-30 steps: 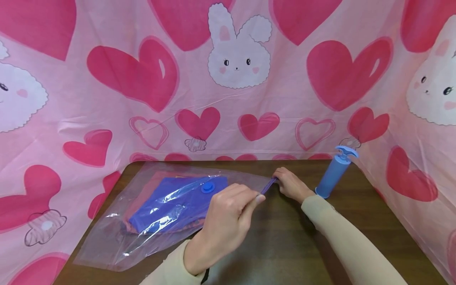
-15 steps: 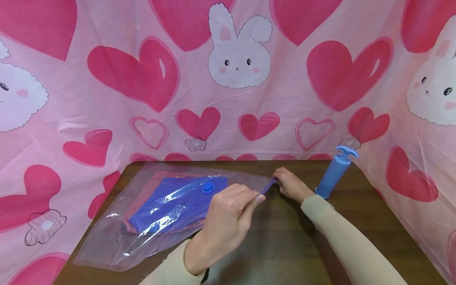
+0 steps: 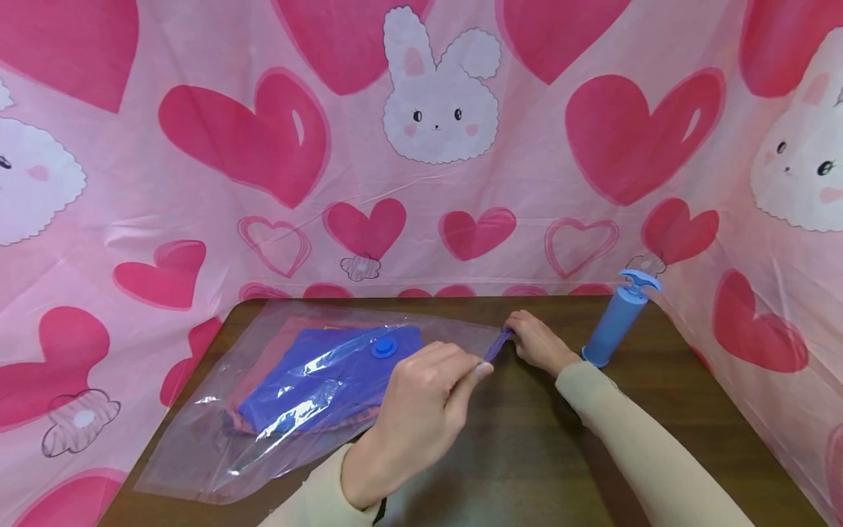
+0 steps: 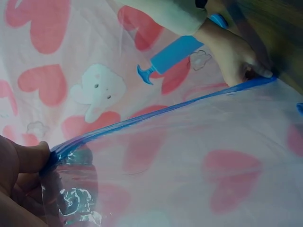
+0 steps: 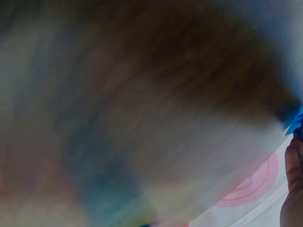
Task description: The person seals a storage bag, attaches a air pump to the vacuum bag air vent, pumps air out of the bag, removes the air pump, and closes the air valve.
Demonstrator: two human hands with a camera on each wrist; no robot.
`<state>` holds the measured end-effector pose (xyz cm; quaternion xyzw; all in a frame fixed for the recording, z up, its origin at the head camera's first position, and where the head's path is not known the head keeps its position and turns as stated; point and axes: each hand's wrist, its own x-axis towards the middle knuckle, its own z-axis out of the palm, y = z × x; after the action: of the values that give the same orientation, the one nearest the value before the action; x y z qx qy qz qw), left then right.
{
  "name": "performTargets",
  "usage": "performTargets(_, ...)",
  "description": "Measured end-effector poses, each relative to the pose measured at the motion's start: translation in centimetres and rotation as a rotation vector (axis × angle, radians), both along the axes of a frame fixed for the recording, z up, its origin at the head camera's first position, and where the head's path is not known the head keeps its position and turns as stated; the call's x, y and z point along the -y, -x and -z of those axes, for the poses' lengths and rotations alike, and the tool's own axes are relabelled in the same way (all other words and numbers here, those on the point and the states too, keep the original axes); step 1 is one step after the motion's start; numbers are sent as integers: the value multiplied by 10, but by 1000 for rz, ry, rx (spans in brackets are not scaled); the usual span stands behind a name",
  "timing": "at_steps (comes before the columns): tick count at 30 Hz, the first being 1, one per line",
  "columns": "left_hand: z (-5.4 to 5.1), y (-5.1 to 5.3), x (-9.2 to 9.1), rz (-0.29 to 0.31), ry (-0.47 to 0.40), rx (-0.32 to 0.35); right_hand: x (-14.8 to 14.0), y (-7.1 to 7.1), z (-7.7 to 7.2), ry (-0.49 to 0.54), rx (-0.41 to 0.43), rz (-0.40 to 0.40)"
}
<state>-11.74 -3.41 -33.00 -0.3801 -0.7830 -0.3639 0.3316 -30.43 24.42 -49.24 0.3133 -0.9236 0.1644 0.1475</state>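
Note:
A clear plastic vacuum storage bag (image 3: pixel 191 457) lies on the table, with a folded blue cloth item (image 3: pixel 283 388) and a reddish-pink one (image 3: pixel 266 359) inside. Its round blue valve (image 3: pixel 384 347) sits above the blue item. My left hand (image 3: pixel 418 413) pinches the near end of the bag's mouth between thumb and fingers. At the far end, my right hand (image 3: pixel 538 342) grips the other corner. Between them the blue zip seal (image 4: pixel 156 113) runs as a raised strip in the left wrist view. Most of the right wrist view is blurred; a hand (image 5: pixel 293 182) shows by the blue seal at its edge.
A blue hand pump (image 3: pixel 615 326) with a T-shaped handle stands on the brown wooden table (image 3: pixel 527 454), just right of my right hand. Pink cloth (image 3: pixel 421 190) printed with hearts and rabbits hangs behind the table and along both sides.

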Motion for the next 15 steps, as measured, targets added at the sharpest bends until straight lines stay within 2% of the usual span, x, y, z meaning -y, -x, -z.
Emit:
performTargets(5, 6, -3, -3, 9, -4, -37, 1, -2, 2, 28, 30, 41)
performTargets(8, 8, -5, -5, 7, -4, -73, 0, -3, 1, 58, 83, 92)
performTargets(15, 13, -8, -8, 4, 10, -64, 0, -13, -9, 196, 222, 268)
